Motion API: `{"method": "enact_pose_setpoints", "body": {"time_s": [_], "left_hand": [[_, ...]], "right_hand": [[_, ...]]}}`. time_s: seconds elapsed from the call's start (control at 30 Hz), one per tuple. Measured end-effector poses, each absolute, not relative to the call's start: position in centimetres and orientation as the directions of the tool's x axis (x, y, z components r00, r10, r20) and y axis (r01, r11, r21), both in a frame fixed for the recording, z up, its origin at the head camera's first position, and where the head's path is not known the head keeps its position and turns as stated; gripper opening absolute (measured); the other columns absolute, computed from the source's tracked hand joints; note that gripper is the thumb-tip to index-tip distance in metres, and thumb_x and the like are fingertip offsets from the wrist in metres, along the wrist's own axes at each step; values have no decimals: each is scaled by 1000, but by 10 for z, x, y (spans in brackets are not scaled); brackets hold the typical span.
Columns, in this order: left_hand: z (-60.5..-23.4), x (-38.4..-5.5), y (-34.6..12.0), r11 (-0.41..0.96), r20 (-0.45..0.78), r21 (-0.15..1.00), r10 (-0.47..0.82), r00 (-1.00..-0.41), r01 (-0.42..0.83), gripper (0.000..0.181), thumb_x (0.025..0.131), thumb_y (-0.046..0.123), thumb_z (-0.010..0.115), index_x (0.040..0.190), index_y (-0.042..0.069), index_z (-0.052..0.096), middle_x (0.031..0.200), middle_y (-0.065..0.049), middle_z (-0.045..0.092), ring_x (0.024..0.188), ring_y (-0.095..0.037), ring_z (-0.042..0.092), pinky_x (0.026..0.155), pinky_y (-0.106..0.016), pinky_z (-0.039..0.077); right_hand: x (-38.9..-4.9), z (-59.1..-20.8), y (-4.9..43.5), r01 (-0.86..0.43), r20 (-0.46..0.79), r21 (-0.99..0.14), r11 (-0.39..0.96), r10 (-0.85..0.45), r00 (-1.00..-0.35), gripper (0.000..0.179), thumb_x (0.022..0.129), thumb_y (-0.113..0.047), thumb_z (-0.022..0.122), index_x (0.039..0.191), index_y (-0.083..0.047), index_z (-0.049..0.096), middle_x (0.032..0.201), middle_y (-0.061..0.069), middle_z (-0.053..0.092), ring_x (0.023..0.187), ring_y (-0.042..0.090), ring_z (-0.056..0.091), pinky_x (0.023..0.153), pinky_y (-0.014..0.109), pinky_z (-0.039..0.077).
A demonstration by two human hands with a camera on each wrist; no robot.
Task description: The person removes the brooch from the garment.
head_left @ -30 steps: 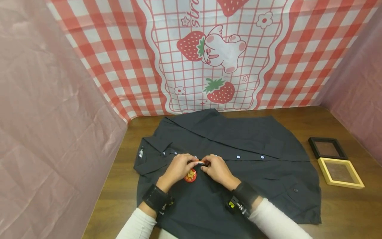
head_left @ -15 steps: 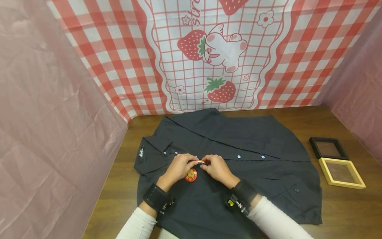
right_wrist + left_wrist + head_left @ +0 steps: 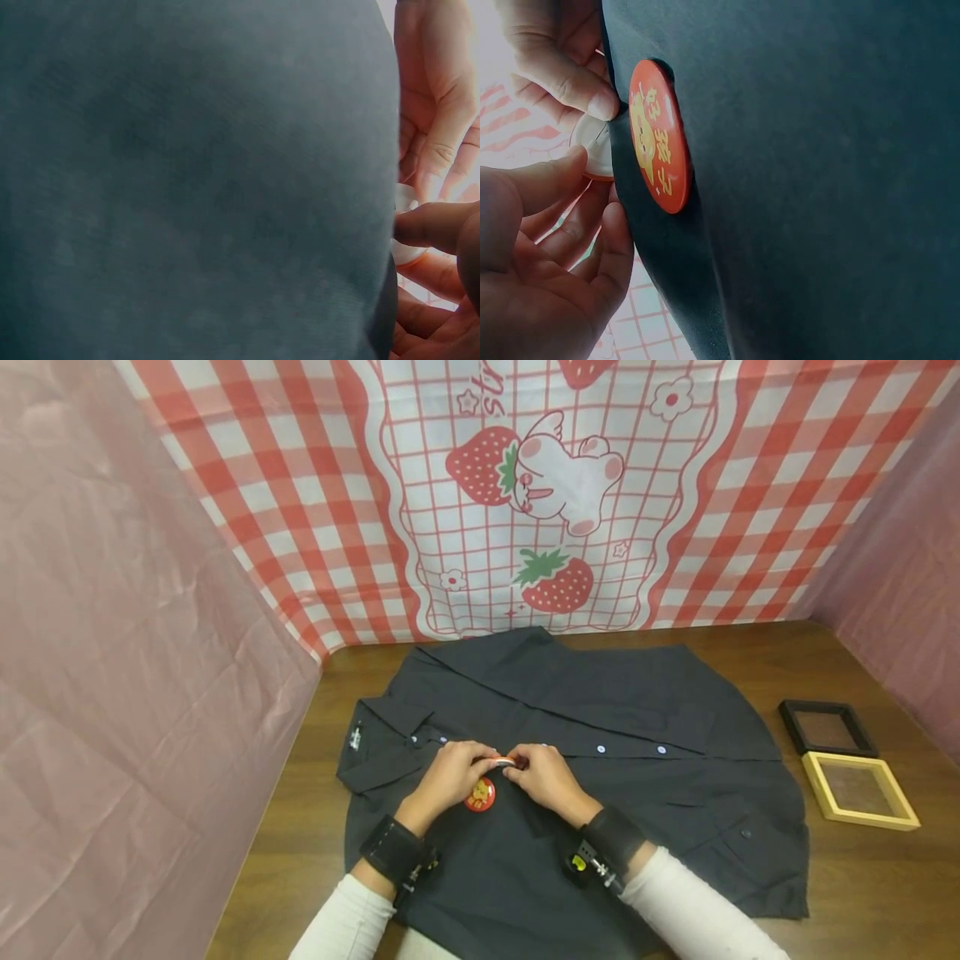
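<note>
A dark button-up shirt (image 3: pixel 615 693) lies spread out, its collar toward the left. On its front sits a round red pin badge (image 3: pixel 481 795) with a yellow figure and yellow characters. Just above that, both hands pinch a second round badge (image 3: pixel 506 762), seen edge-on from the head. Its white back (image 3: pixel 594 142) and thin pin face the left wrist camera, close against the shirt's folded edge. My left hand (image 3: pixel 450 777) grips the badge's side between thumb and fingers. My right hand (image 3: pixel 551 781) pinches at the opposite side, thumb tip at the cloth and badge.
At the right on the brown table (image 3: pixel 281 852) lie a black square frame (image 3: pixel 797 735) and a light yellow frame (image 3: pixel 862 817), edge to edge. A red-checked strawberry cloth (image 3: pixel 300 502) hangs behind; pinkish fabric (image 3: pixel 150 693) walls both sides.
Both hands stay at the same spot on the second badge, with only slight finger shifts. The head view has tilted a little; shirt, first badge and frames have not moved.
</note>
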State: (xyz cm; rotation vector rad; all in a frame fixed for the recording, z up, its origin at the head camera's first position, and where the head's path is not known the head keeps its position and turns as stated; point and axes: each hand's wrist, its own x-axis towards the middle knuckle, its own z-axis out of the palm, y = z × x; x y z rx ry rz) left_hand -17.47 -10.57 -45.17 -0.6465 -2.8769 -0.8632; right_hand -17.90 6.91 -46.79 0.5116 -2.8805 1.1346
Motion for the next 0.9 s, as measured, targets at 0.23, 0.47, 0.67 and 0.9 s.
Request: {"method": "enact_pose_setpoints", "body": {"time_s": [0.23,0.47,0.67,0.9], "left_hand": [[-453,-178,-106,760,152,528,355,-923,379,16,92,16,66,101,9,76,99,-6,76,90,-21,71,80,-38,55],[-448,-179,-105,770,105,549,324,-940,326,14,92,17,66,99,11,76,96,-4,75,84,-17,69,72,-31,52],[-448,-179,-104,780,76,553,302,-950,292,13,92,18,66,98,13,76,96,-2,75,84,-16,67,73,-31,52],[-452,-179,-103,783,56,561,287,-956,268,14,93,20,66,98,12,76,96,-2,75,83,-14,66,73,-29,50]], "right_hand": [[-180,-467,69,-300,122,-660,689,-296,-948,5,83,-16,76,85,-12,74,71,-2,65,63,7,52,60,26,44],[-182,-467,68,-303,138,-662,685,-286,-948,5,83,-17,76,85,-12,74,71,-2,64,63,7,52,61,26,44],[-181,-467,67,-302,136,-673,675,-288,-948,6,84,-17,76,85,-11,74,69,-3,62,62,7,50,60,25,42],[-182,-469,67,-300,134,-686,663,-290,-948,6,83,-17,76,84,-11,74,66,-4,60,60,7,49,58,23,40]]}}
